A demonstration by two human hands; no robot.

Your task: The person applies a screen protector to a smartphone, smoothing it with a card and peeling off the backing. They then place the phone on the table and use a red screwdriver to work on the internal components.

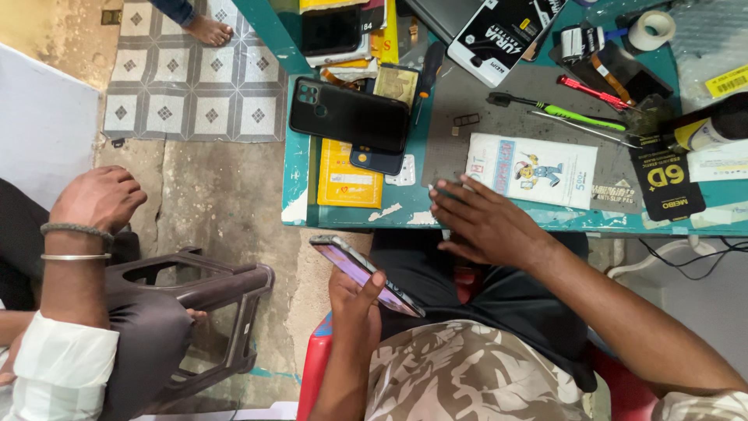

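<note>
**Phone in the left hand, right hand at the bench edge**

Head view, looking straight down. Left hand (354, 300) low in the middle, fingers wrapped around a smartphone (366, 274), gripping it by its long edges, thumb over the near side. Phone tilted, screen lit in pink and purple, held above the lap, just short of the teal workbench (296, 175) and not touching it.

Right hand (487, 226) stretched forward to the near edge of the bench, fingers loosely spread and lying flat, fingertips (442, 191) touching a small dark item at the corner of a white printed packet (534, 170). Too small to tell what that item is, or whether pinched or only pressed.

On the bench beyond: a black phone (349, 117) lying face down, overlapping a yellow packet (347, 183); a grey work mat (499, 117) under the white packet; a green-handled tool (573, 113) and a red-handled tool (592, 91) lying across the mat; a roll of white tape (650, 30) at the far right; a black sachet (666, 183) to the right of the white packet.

At left, apart from all this, another person's hand (97, 199) resting closed on a knee, two bangles (75, 242) at the wrist, beside a dark plastic stool (195, 292). At the top, a bare foot (206, 31) on a patterned floor mat (195, 86).
</note>
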